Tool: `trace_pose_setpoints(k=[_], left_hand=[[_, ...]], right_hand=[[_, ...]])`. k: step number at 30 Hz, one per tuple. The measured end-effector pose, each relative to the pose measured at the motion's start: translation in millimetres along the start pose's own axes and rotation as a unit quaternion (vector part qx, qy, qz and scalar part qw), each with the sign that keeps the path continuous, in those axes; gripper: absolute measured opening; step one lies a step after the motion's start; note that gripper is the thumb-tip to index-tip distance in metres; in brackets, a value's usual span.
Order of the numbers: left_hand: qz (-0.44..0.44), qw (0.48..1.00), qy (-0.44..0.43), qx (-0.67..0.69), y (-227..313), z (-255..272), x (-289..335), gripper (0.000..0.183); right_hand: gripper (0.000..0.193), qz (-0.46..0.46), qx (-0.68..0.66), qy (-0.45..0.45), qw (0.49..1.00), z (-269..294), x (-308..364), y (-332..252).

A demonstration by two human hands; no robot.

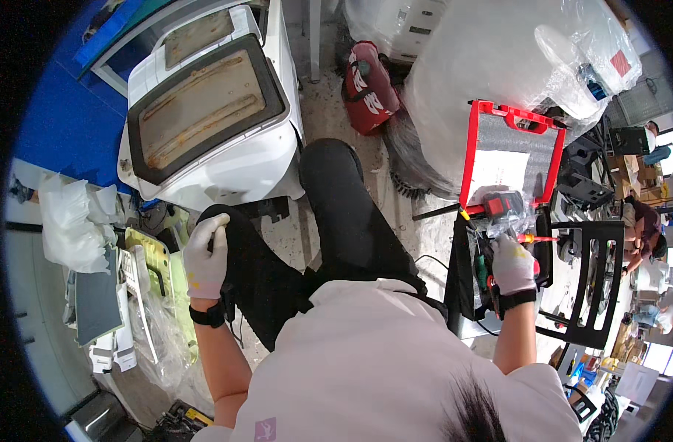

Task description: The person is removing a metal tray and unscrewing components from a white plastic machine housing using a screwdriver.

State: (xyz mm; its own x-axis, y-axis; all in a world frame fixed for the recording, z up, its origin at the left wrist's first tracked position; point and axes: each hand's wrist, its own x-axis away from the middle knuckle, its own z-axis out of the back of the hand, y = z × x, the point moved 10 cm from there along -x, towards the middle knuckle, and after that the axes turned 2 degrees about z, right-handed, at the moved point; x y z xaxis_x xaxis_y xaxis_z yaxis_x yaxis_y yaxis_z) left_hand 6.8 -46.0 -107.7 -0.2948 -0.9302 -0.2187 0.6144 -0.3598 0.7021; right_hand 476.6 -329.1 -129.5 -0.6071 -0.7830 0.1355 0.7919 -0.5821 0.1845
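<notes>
My left hand [206, 258], in a white glove, rests against my left knee in black trousers [259, 269], its fingers lying over the cloth and holding nothing. On the right, my gloved right hand [513, 267] reaches over an open tool case [463, 269] with a red-framed lid [469, 151]. Its fingers close on a clear plastic bag [519, 221] around a red and black block-shaped item [503, 204]. A red and yellow screwdriver [537, 239] lies beside those fingertips. Green-handled tools [482, 271] sit in the case near the hand; fingertips are partly hidden by the plastic.
Ahead on the left stands a white machine shell [226, 177] with a stained, black-rimmed panel. A red bag [369, 88] lies ahead, near large plastic-wrapped goods [476, 66]. Yellow-green panels [151, 258] stack at left. A black chair-like frame [590, 283] stands right; people work beyond.
</notes>
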Motion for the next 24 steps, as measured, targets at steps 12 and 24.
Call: trace_pose_setpoints(k=[12, 24], left_hand=[[0.053, 0.998, -0.002, 0.044, -22, 0, 11, 0.018], [0.055, 0.998, 0.006, 0.002, -18, 6, 11, 0.017]], right_hand=[[0.030, -0.126, -0.089, 0.041, 0.987, 19, -36, 120], [0.035, -0.170, -0.047, -0.222, 0.959, -266, -100, 372]])
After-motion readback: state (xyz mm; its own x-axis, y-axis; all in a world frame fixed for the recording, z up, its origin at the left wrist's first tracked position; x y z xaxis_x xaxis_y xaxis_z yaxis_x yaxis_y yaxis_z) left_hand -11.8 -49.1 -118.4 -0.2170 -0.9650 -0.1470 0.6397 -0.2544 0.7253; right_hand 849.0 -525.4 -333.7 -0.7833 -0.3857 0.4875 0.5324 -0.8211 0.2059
